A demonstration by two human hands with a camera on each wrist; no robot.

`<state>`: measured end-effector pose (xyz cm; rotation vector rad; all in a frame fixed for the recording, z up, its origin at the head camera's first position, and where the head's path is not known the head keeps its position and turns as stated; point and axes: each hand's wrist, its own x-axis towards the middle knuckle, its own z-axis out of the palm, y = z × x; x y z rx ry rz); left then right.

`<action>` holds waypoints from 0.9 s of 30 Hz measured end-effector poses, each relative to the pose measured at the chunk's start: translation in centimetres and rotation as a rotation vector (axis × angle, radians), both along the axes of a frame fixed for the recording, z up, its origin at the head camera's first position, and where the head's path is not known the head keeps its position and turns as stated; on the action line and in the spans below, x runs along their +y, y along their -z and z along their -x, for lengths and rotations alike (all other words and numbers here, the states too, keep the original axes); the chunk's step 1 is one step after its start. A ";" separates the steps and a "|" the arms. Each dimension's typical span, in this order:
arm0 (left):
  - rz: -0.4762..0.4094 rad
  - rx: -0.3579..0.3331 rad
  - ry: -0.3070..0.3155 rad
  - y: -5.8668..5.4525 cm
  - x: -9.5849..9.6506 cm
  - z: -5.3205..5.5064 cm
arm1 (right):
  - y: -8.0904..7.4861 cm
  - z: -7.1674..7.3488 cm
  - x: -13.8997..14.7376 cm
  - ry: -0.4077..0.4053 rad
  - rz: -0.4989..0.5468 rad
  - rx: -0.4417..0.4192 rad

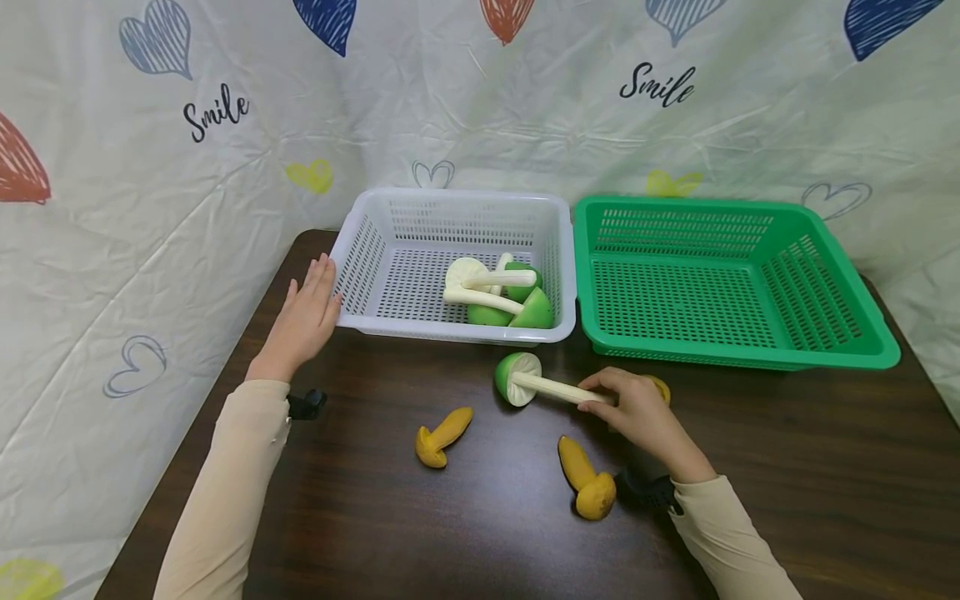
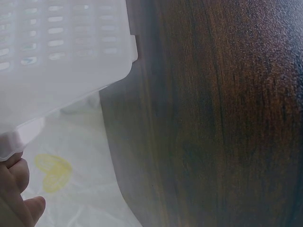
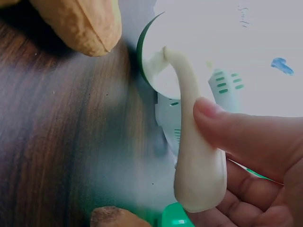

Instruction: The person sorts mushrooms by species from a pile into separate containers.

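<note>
My right hand [image 1: 637, 412] pinches the pale stem of a green-capped toy mushroom [image 1: 519, 380] between thumb and fingers, its cap pointing left. The right wrist view shows the thumb pressed along the thick stem [image 3: 201, 175]. My left hand [image 1: 302, 315] rests at the left rim of a white basket [image 1: 450, 331], its fingers fairly straight. Several more green-capped mushrooms [image 1: 534, 310] lie piled in that basket's right half. Nearest to the right hand are a yellow mushroom [image 1: 588, 482] in front and another yellow piece [image 1: 662, 388], mostly hidden behind the hand.
A green basket [image 1: 697, 358] stands right beside the white one at the back. Another yellow mushroom [image 1: 444, 437] lies on the dark wooden table [image 1: 360, 517], left of the middle. Behind the table hangs a white cloth [image 1: 247, 183] printed with hearts.
</note>
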<state>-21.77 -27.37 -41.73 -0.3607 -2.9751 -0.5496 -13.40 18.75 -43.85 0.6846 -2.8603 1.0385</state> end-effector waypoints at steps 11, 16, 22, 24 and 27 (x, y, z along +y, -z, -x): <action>-0.005 -0.003 0.002 -0.1 0.1 0.0 | 0.2 0.0 -0.2 0.017 0.062 0.027; -0.005 -0.003 0.003 -0.2 0.1 0.0 | 0.2 -0.1 -0.2 0.031 0.095 0.026; 0.000 -0.007 -0.007 -0.2 0.1 0.1 | 0.1 -0.2 -0.3 0.034 0.123 0.038; 0.002 -0.012 -0.009 -0.2 0.1 0.1 | 0.1 -0.3 -0.3 0.036 0.126 0.063; 0.008 -0.015 -0.010 -0.3 0.0 0.1 | 0.0 -0.4 -0.3 0.041 0.131 0.098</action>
